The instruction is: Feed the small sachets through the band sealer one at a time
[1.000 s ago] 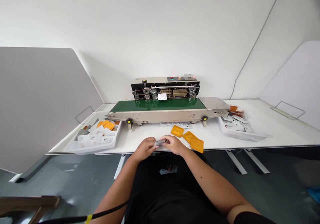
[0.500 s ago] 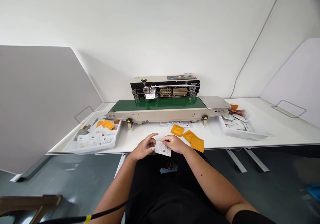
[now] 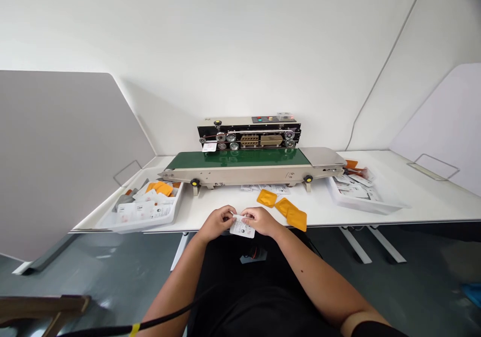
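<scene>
A small white printed sachet (image 3: 242, 227) is held between both hands at the table's front edge. My left hand (image 3: 220, 222) pinches its left upper corner, fingers closed. My right hand (image 3: 260, 219) grips its upper right side with thumb and fingers. Just right of my right hand lie several orange sachets (image 3: 284, 206), two of them overlapping. Beyond the hands stands a band sealing machine (image 3: 248, 134) with a green conveyor belt (image 3: 240, 158). Another white sachet (image 3: 209, 147) hangs in the machine's left rollers, above the belt.
On the left, a white bin (image 3: 176, 207) holds white, grey and orange sachets. A second white bin (image 3: 370, 206) with mostly white sachets stands at right. More white sachets (image 3: 271, 188) lie beneath the conveyor. Grey partition panels (image 3: 63, 161) flank the table (image 3: 424, 191).
My left hand has closed from open fingers onto the sachet's left corner. The sachet has shifted slightly left and down. The sachet in the machine has travelled left.
</scene>
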Motion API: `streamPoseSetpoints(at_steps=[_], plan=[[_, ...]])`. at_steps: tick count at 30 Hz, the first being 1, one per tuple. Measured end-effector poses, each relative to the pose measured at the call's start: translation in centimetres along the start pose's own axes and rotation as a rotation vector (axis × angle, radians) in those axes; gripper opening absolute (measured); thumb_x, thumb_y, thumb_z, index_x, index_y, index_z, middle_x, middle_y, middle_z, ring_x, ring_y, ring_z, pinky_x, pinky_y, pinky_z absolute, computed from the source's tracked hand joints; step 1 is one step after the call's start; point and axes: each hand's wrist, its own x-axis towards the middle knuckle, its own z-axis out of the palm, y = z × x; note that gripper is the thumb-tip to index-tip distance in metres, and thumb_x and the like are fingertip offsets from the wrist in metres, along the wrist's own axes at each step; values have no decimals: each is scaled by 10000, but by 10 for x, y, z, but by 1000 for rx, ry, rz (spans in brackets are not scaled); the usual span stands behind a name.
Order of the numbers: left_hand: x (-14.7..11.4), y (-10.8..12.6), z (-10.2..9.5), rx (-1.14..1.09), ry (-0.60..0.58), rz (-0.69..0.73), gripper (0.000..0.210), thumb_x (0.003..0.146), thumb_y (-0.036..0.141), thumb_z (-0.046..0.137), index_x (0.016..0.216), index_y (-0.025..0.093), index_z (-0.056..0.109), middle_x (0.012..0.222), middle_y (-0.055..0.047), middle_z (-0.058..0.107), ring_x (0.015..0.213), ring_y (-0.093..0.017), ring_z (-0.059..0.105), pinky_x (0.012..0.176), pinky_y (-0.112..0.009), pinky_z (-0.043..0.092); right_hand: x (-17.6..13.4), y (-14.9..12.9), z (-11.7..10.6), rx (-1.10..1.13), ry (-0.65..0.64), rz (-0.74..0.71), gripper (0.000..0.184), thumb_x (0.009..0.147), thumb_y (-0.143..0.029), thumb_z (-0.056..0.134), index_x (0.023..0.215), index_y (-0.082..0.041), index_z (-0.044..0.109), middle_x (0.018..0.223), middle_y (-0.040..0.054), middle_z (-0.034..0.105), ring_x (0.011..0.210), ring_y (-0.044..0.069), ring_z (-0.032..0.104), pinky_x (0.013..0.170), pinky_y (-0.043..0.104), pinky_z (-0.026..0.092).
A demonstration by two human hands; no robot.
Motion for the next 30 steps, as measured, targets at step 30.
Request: streamPoseSetpoints(at_steps=[30], plan=[[4,-28,-12,-245,461,-22,354,829,490,671,987,175,642,651,19,629,548,-143,596,523,-240,461,-4,5,8,77,237,-49,351,892,-470,598,1085,-207,729,845,51,696,744,193,619,712,318,504]])
